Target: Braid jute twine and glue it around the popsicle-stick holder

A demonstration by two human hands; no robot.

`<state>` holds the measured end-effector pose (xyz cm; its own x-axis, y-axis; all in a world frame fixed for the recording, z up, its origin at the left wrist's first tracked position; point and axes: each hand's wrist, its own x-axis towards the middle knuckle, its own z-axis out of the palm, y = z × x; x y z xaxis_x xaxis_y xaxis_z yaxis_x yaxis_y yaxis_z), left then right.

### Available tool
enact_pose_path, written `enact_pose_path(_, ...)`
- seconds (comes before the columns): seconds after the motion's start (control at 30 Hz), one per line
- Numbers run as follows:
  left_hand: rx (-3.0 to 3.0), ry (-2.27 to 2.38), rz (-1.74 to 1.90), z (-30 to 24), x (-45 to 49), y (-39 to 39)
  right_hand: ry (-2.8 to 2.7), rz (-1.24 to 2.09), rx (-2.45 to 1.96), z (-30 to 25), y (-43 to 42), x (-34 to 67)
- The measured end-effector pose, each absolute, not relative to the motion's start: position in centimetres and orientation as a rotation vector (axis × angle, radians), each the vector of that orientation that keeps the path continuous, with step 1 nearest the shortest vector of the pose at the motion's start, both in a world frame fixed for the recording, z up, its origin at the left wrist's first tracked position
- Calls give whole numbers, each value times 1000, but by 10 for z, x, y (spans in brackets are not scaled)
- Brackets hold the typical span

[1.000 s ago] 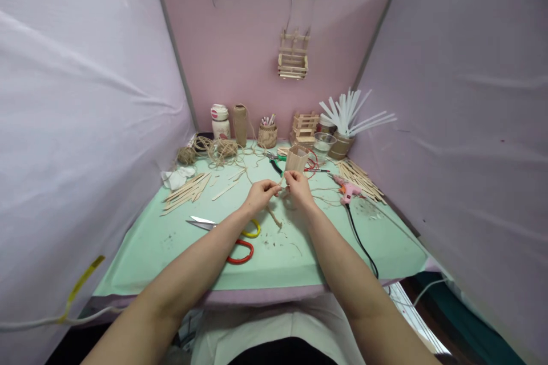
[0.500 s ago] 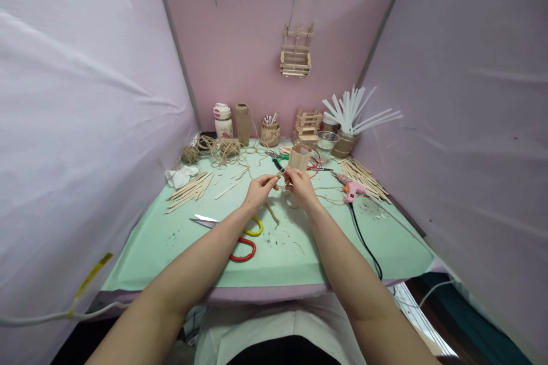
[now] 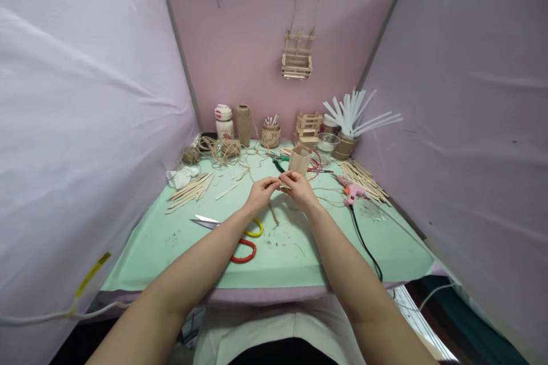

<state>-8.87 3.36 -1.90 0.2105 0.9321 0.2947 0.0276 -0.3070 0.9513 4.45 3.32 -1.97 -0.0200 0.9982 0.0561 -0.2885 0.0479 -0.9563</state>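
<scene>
My left hand [image 3: 261, 193] and my right hand [image 3: 298, 188] meet fingertip to fingertip above the middle of the table. Both are closed in a pinch on jute twine, mostly hidden by the fingers. A thicker piece of twine [image 3: 274, 214] hangs or lies just below my left hand. Right behind my right hand stands a small wooden stick cup [image 3: 300, 159]. Scissors [image 3: 243, 251] with one red and one yellow handle lie under my left forearm, blades pointing left.
A pink glue gun [image 3: 353, 191] lies on the right, its black cord running to the front edge. Wooden sticks [image 3: 191, 193] lie left, more sticks [image 3: 363, 179] right. Tangled twine [image 3: 222, 148], pliers [image 3: 278, 164] and a clear cup [image 3: 327, 142] are at the back.
My right hand has shifted slightly left, and its fingers have come up against those of my left hand. The twine between them is now more covered.
</scene>
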Motion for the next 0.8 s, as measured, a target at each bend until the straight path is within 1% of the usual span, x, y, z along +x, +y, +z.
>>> enact_pose_path(0.1,1548,897,1224,-22,-88,35,-1005,1206,-994,-22,35,42)
enact_pose_path(0.2,1544,857,1197,-25,-88,36,-956,1195,-1017,-23,36,41)
enact_pose_path(0.53,1572,837,1168,-24,-88,34,-818,1313,-1020,-21,35,39)
enact_pose_path(0.67,1564,882,1200,-20,-89,32,-864,1381,-1089,-21,35,44)
enact_pose_path(0.73,1542,954,1261,-18,-90,33,-976,1309,-1211,-21,36,46)
enact_pose_path(0.8,1515,1016,1314,-18,-91,35,-1164,1102,-1297,-22,36,47)
